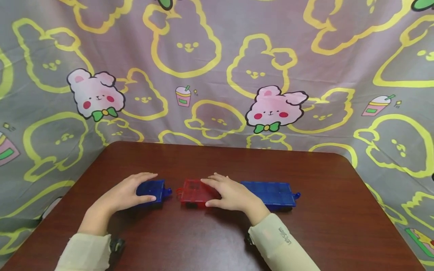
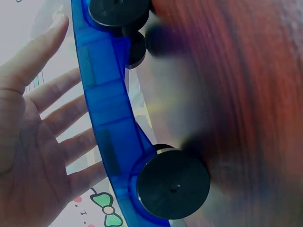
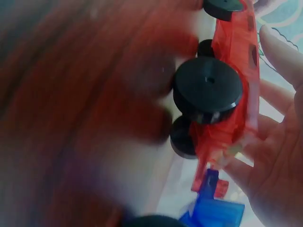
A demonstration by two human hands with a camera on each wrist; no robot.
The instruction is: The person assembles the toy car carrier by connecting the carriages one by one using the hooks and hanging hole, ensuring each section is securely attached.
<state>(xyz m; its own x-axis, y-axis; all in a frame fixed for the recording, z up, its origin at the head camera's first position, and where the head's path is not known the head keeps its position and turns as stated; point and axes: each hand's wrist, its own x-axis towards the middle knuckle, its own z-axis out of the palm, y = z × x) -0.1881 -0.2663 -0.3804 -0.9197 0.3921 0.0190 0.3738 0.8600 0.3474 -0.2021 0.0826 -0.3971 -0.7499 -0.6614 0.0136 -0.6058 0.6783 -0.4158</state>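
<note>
On the brown table, three translucent toy train cars with black wheels stand in a row. My left hand [image 1: 127,192] arches over the left blue car [image 1: 155,192], partly hiding it. In the left wrist view its thumb [image 2: 52,35] shows just off the top edge, while the other fingers pass out of sight behind the car. Likewise my right hand [image 1: 232,194] spans the red car [image 1: 193,194], with its thumb [image 3: 272,45] beside the top edge. A gap separates the couplings of these two cars. Behind the right hand, the longer blue car [image 1: 271,194] joins the red one.
A patterned cloth [image 1: 210,86] with rabbit faces hangs behind the table [image 1: 210,241]. The right blue car's free hook [image 1: 297,195] points right. Dark wrist cameras sit under both sleeves [image 1: 84,252].
</note>
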